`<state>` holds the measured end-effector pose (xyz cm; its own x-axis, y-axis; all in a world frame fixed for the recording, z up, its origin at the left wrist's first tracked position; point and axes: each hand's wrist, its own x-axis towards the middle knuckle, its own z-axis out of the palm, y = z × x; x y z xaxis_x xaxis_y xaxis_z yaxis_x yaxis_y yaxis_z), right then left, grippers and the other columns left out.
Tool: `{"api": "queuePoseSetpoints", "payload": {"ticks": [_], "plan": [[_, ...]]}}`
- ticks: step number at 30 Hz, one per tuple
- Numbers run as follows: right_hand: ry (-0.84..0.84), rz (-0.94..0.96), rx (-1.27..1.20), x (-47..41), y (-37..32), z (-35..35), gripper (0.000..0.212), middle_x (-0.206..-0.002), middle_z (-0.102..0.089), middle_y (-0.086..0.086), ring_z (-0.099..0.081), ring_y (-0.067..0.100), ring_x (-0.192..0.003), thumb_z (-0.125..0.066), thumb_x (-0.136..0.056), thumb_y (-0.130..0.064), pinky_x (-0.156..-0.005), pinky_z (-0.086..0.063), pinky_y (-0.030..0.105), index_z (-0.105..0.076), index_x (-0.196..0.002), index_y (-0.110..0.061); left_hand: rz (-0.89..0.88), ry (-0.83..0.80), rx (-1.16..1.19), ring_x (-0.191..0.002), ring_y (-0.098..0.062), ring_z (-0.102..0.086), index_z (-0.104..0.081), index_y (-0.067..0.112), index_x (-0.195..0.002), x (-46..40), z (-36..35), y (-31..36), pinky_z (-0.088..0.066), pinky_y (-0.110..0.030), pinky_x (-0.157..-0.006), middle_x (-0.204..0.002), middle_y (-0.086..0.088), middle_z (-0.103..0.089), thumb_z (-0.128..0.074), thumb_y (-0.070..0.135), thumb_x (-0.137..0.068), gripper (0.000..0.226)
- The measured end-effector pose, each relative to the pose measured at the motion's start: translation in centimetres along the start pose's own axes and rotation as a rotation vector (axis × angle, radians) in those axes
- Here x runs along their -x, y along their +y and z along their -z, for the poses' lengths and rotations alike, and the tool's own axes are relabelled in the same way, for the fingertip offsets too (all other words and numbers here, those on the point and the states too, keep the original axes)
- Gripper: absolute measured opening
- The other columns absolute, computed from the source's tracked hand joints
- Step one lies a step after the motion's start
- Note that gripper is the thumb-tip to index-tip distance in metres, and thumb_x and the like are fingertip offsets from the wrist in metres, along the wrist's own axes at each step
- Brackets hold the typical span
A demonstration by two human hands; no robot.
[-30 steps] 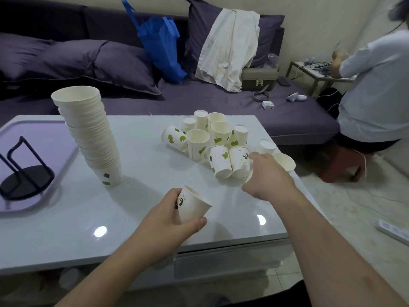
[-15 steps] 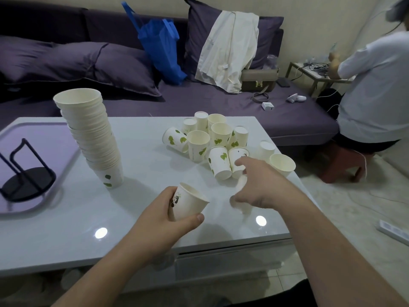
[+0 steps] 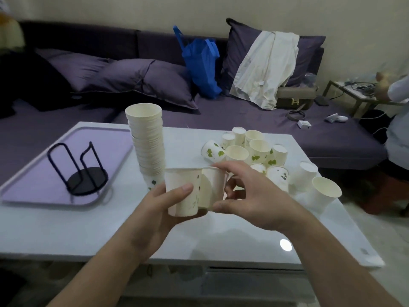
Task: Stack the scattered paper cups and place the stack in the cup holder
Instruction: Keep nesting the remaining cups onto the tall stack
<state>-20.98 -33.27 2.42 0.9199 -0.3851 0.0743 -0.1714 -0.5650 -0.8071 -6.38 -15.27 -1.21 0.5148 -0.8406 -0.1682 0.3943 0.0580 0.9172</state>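
My left hand (image 3: 159, 209) grips a white paper cup (image 3: 180, 189) upright above the table's near middle. My right hand (image 3: 254, 202) holds a second paper cup (image 3: 211, 187) pressed against the first one's right side. Behind my left hand stands a tall stack of cups (image 3: 147, 138), its base partly hidden. Several loose cups with green leaf prints (image 3: 254, 149) lie and stand in a cluster at the table's right. The black wire cup holder (image 3: 84, 171) sits on a purple tray (image 3: 39, 196) at the left.
The white glossy table (image 3: 88, 229) ends close to me and at the right. Two cups (image 3: 325, 193) sit near its right edge. A purple sofa with pillows, a blue bag (image 3: 203, 63) and a white garment lies behind. A person sits at far right.
My right hand picked a cup from the cluster and brought it left to the cup in my left hand. Both hands rose. The view shifted left.
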Motion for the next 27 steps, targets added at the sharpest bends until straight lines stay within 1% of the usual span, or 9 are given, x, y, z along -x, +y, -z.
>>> {"api": "queuePoseSetpoints", "payload": {"ticks": [2, 3, 5, 8, 15, 20, 23, 25, 27], "plan": [[0.085, 0.052, -0.026, -1.1, -1.0, -1.0, 0.018, -0.101, -0.065, -0.009, -0.067, 0.017, -0.080, -0.074, -0.098, -0.016, -0.075, -0.059, 0.027, -0.070, -0.112, -0.026, -0.056, 0.019, -0.019, -0.126, -0.036, -0.068, -0.065, 0.020, -0.139, 0.0, 0.9, 1.0, -0.059, -0.054, -0.102, -0.132, -0.010, -0.073, -0.083, 0.037, -0.079, 0.065], [0.162, 0.069, -0.034, -1.7, -1.4, -1.5, 0.010, -0.093, -0.066, -0.009, -0.069, 0.019, -0.078, -0.067, -0.103, -0.015, -0.070, -0.056, 0.023, -0.070, -0.100, -0.024, -0.077, 0.038, -0.018, -0.128, -0.036, -0.067, -0.064, 0.020, -0.140, 0.1, 1.3, 1.5, -0.059, -0.054, -0.103, -0.133, -0.010, -0.072, -0.081, 0.036, -0.081, 0.063], [0.354, 0.123, -0.016, -2.9, -2.4, -2.2, 0.022, -0.086, -0.064, -0.009, -0.068, 0.023, -0.078, -0.062, -0.106, -0.014, -0.066, -0.052, 0.019, -0.066, -0.088, -0.025, -0.129, 0.083, -0.010, -0.126, -0.034, -0.068, -0.063, 0.023, -0.140, 0.2, 2.0, 2.4, -0.060, -0.052, -0.100, -0.132, -0.008, -0.072, -0.081, 0.036, -0.085, 0.059], [0.578, 0.278, 0.031, -5.0, -4.8, -2.3, 0.023, -0.091, -0.063, -0.009, -0.067, 0.022, -0.083, -0.062, -0.106, -0.014, -0.070, -0.054, 0.025, -0.061, -0.090, -0.030, -0.203, 0.157, -0.009, -0.113, -0.030, -0.075, -0.064, 0.024, -0.136, 0.3, 3.2, 3.4, -0.064, -0.043, -0.088, -0.121, -0.008, -0.076, -0.080, 0.034, -0.082, 0.056], [0.763, 0.547, 0.174, -11.5, -10.2, -2.5, 0.009, -0.100, -0.057, -0.001, -0.052, -0.006, -0.089, -0.059, -0.105, -0.005, -0.079, -0.042, 0.006, -0.068, -0.102, -0.005, -0.271, 0.264, -0.080, -0.110, -0.028, -0.075, -0.064, 0.023, -0.135, 0.6, 6.3, 4.9, -0.062, -0.040, -0.086, -0.119, -0.004, -0.078, -0.081, 0.042, -0.070, 0.070], [0.703, 0.613, 0.374, -15.1, -10.8, -4.6, 0.009, -0.101, -0.058, 0.006, -0.047, 0.007, -0.084, -0.059, -0.102, -0.005, -0.075, -0.037, 0.005, -0.067, -0.098, -0.002, -0.309, 0.331, -0.098, -0.104, -0.021, -0.077, -0.066, 0.026, -0.128, 0.8, 8.2, 5.7, -0.062, -0.042, -0.087, -0.107, 0.004, -0.080, -0.077, 0.039, -0.077, 0.054], [0.603, 0.576, 0.417, -15.5, -10.0, -6.0, 0.007, -0.109, -0.054, 0.001, -0.052, 0.016, -0.091, -0.059, -0.102, -0.006, -0.078, -0.044, 0.014, -0.064, -0.098, -0.006, -0.322, 0.359, -0.128, -0.106, -0.021, -0.076, -0.065, 0.029, -0.129, 0.8, 8.8, 5.9, -0.061, -0.045, -0.093, -0.105, 0.008, -0.079, -0.077, 0.043, -0.078, 0.054], [0.535, 0.510, 0.393, -15.3, -9.6, -6.6, 0.012, -0.124, -0.052, -0.002, -0.056, 0.020, -0.105, -0.060, -0.101, -0.010, -0.089, -0.049, 0.026, -0.064, -0.112, -0.013, -0.319, 0.369, -0.129, -0.110, -0.024, -0.074, -0.064, 0.028, -0.129, 0.7, 9.2, 5.9, -0.061, -0.046, -0.095, -0.106, 0.007, -0.078, -0.079, 0.043, -0.079, 0.054], [0.498, 0.438, 0.332, -15.0, -9.2, -6.9, 0.036, -0.142, -0.046, -0.003, -0.054, 0.018, -0.121, -0.061, -0.101, -0.017, -0.100, -0.046, 0.026, -0.056, -0.136, -0.016, -0.323, 0.371, -0.111, -0.112, -0.025, -0.073, -0.063, 0.027, -0.129, 0.6, 9.3, 6.2, -0.060, -0.045, -0.097, -0.108, 0.008, -0.077, -0.083, 0.040, -0.084, 0.051]]}}
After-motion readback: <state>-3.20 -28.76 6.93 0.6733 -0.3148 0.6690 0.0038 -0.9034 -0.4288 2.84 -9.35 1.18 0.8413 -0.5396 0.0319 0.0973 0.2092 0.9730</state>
